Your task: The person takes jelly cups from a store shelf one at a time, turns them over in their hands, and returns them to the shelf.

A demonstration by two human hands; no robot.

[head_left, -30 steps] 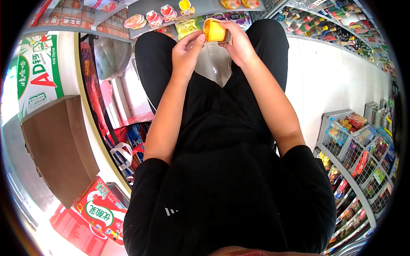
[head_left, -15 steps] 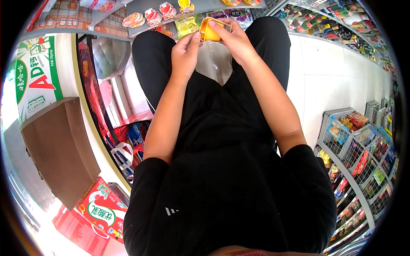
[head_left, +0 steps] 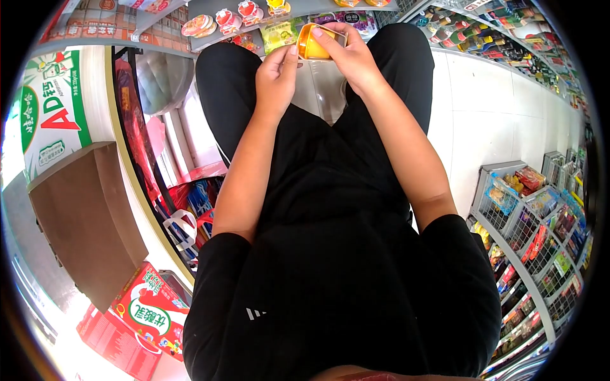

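A small clear plastic jelly cup (head_left: 312, 46) with yellow-orange contents is held between my two hands, above and between my bent knees. My right hand (head_left: 351, 58) grips it from the right, with the thumb laid across its top side. At the cup's left edge, my left hand (head_left: 278, 77) pinches with thumb and fingers. Some of the left fingertips are hidden behind the cup. Just beyond the hands, a green snack pouch (head_left: 278, 36) and a purple pouch (head_left: 357, 22) sit on the shelf.
Ahead runs a low grey shelf (head_left: 219, 39) bearing several small cups. On the left stand a brown cardboard box (head_left: 89, 219), a green-and-white carton (head_left: 54, 105) and a red carton (head_left: 150, 311). At right are wire baskets (head_left: 508, 209) of packets and rows of bottles (head_left: 473, 39).
The view has shifted very slightly. The cup and both hands sit almost as before, and both hands keep their grip on it.
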